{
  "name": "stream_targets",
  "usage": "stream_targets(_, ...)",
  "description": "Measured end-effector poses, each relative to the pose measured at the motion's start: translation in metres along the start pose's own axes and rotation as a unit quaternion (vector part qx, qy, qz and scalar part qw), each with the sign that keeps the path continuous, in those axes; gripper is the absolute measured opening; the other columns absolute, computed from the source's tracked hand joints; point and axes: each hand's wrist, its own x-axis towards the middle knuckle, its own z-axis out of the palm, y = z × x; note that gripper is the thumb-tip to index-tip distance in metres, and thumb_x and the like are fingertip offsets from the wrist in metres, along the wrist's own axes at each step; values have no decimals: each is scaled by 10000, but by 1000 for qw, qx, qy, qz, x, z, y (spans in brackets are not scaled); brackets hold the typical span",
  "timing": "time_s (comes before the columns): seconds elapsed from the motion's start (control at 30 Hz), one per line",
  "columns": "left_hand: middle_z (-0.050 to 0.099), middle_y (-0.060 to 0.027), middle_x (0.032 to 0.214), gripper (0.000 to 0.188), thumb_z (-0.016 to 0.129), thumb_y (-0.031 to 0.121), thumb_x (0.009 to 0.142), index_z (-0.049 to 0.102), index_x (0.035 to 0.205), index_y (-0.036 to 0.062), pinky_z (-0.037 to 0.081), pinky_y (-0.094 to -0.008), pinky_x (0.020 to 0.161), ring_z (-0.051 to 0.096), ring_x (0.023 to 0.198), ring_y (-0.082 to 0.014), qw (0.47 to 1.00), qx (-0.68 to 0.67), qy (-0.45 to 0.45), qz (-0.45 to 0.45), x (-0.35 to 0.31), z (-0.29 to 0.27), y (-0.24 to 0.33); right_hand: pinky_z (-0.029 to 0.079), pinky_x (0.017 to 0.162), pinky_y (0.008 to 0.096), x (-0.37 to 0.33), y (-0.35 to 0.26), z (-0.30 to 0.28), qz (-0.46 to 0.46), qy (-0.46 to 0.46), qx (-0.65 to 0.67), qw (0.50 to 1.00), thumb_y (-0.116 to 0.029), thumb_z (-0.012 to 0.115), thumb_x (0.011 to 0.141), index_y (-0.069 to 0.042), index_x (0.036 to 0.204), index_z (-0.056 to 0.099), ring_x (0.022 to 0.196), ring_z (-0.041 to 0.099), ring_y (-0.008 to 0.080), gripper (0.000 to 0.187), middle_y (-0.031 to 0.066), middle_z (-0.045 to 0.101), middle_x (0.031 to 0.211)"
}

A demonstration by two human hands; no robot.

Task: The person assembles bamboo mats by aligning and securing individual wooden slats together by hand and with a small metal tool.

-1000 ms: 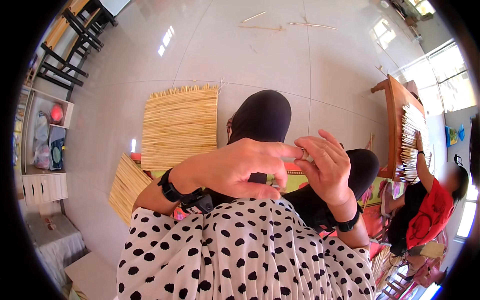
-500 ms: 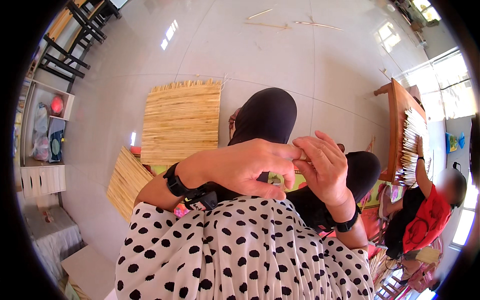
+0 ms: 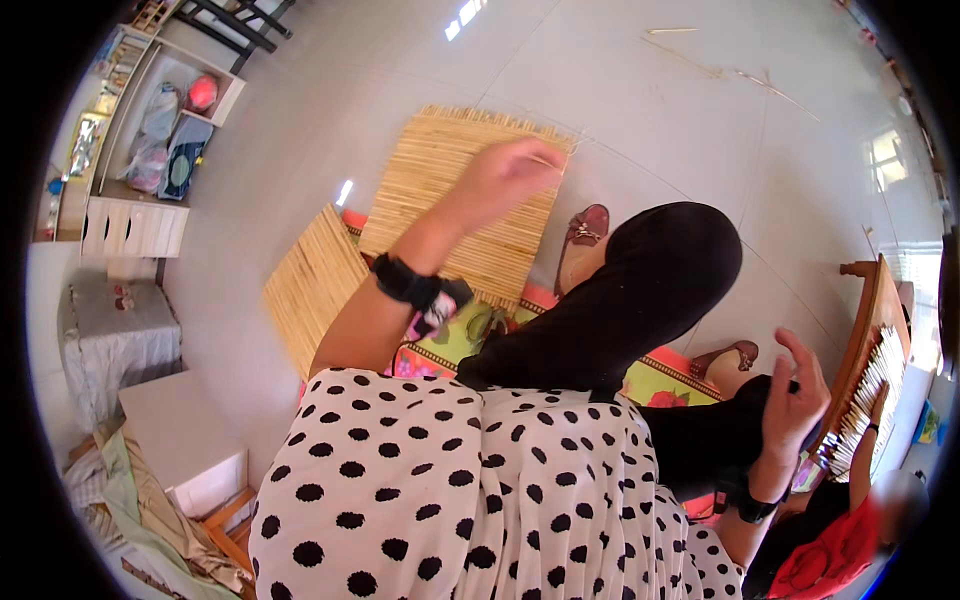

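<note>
My left hand [image 3: 505, 180] is stretched out over a mat of pale yellow sticks bound side by side [image 3: 440, 170], near its far right corner. Its fingers are smeared by motion, so I cannot tell whether they hold anything. Thin white thread [image 3: 578, 140] trails from that corner of the mat. A second stick mat [image 3: 315, 290] lies nearer and to the left. Beside my right knee, my right hand [image 3: 795, 405] is raised with its fingers apart and nothing visible in it. Both wrists wear black bands.
A patterned red and green floor cloth [image 3: 665, 385] lies under my legs. Loose sticks [image 3: 770, 85] are scattered on the tiles ahead. At the right, a person in red [image 3: 825, 550] reaches to sticks on a wooden table [image 3: 860, 320]. Shelves [image 3: 135, 225] stand at the left.
My hands were together above my lap; they have parted, the left moving forward over the mat and the right swinging out to the right. The view has turned leftward.
</note>
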Motion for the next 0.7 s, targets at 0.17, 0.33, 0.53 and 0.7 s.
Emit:
stream_targets(0.17,537,-18,807,298,636,291,819,578,980,48,440,-287,630,502,709,-134,919,13,246,-309,-58,-85,-183,476,761,266,-5,36,-14,84,13,32,996,-17,525,862,17,970,632,827,629,162,155,96,666,878)
stream_targets(0.33,386,-245,1255,687,592,380,828,289,1298,-20,478,-512,688,522,892,-407,772,-221,228,-550,-168,-83,-341,475,741,260,4,42,-10,90,24,65,994,-13,509,877,26,947,625,800,617,144,141,87,660,856)
stream_targets(0.53,476,-163,1047,526,590,364,797,452,1183,34,481,-437,556,529,737,-314,738,-198,370,-528,-160,-25,-357,468,724,261,11,34,-6,108,6,50,993,-39,527,874,35,933,618,779,611,144,132,88,655,831)
stream_targets(0.7,542,-113,785,296,542,262,780,572,939,14,426,-389,503,504,597,-240,721,-179,403,-535,-163,-25,-394,463,700,256,15,33,-2,113,4,72,991,-55,539,872,31,916,623,748,598,132,129,78,653,802)
